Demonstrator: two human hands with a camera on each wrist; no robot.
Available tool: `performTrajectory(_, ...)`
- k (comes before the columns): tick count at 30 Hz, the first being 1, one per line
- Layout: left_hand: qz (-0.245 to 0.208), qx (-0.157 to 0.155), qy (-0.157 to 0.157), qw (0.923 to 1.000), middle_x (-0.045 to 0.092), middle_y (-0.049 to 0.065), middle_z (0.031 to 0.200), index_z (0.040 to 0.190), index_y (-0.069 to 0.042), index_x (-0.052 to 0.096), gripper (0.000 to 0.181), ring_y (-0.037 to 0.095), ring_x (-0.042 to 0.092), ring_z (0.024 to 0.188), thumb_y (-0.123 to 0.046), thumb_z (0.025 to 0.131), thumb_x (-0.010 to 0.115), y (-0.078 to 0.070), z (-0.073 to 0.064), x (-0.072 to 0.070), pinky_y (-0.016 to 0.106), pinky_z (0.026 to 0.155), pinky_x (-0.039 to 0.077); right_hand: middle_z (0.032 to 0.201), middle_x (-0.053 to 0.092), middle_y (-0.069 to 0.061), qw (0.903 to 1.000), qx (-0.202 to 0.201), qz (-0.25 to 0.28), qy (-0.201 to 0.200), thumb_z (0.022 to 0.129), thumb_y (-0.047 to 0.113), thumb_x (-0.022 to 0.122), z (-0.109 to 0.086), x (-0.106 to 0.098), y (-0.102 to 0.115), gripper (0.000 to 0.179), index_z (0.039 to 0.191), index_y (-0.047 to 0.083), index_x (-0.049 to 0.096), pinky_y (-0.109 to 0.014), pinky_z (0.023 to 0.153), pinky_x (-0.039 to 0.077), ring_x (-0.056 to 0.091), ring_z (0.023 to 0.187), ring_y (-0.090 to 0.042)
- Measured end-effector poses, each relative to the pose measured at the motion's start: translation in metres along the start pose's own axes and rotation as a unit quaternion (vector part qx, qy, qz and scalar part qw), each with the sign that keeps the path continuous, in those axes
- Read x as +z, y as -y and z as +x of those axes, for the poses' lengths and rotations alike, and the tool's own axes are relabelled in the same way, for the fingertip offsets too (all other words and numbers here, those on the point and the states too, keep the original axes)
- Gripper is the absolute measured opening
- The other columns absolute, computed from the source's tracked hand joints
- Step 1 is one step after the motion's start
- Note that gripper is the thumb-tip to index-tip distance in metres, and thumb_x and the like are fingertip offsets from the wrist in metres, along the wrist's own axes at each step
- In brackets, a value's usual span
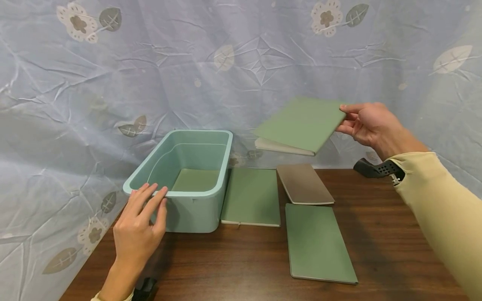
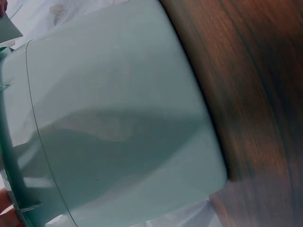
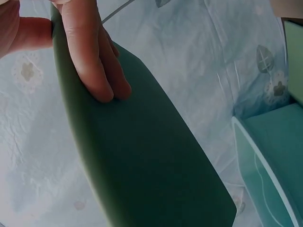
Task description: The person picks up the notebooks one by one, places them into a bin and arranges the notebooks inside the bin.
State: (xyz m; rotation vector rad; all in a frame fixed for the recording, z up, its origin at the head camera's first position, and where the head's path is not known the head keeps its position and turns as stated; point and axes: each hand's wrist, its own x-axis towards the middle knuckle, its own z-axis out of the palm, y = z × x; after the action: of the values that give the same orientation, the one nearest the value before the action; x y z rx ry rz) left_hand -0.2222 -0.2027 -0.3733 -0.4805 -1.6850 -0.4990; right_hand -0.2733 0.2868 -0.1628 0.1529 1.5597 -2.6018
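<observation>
My right hand (image 1: 370,125) pinches a green notebook (image 1: 303,121) by its right edge, thumb on top and fingers beneath, and holds it in the air above the table. In the right wrist view, the fingers (image 3: 87,52) press on the underside of that notebook (image 3: 147,156). My left hand (image 1: 139,225) rests its fingertips on the near rim of a pale teal bin (image 1: 199,213). Its fingers are fairly straight. A green notebook (image 1: 196,179) lies flat on the floor of the bin. The left wrist view is filled mostly by the bin's outer wall (image 2: 118,118).
On the brown wooden table (image 1: 233,263), a green notebook (image 1: 252,196) lies against the bin's right side. Farther right are a brown notebook (image 1: 305,184) and, nearer, another green notebook (image 1: 320,242). A flower-patterned cloth (image 1: 260,62) hangs behind and to the left.
</observation>
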Motion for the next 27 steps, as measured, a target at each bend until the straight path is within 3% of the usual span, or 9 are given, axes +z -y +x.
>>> performTrajectory(12, -0.002, 0.002, 0.000, 1.0000, 0.074, 0.016, 0.108, 0.108, -0.008, 0.077, 0.025, 0.040, 0.068, 0.103, -0.010, 0.086, 0.066, 0.001, -0.001, 0.000, 0.045, 0.110, 0.046, 0.085, 0.069, -0.014, 0.9996, 0.007, -0.007, -0.025, 0.098, 0.002, 0.055, 0.004, 0.005, -0.006, 0.008, 0.105, 0.003, 0.059, -0.044, 0.075, 0.062, 0.075, 0.081, -0.025)
performTrajectory(27, 0.001, 0.005, 0.001, 1.0000, 0.074, 0.016, 0.109, 0.109, -0.008, 0.077, 0.025, 0.040, 0.068, 0.103, -0.010, 0.086, 0.067, 0.002, -0.001, 0.000, 0.042, 0.111, 0.045, 0.087, 0.067, -0.011, 0.9990, 0.027, -0.020, -0.031, 0.101, 0.004, 0.048, 0.018, 0.031, -0.023, 0.016, 0.117, 0.007, 0.047, -0.041, 0.076, 0.062, 0.075, 0.079, -0.025)
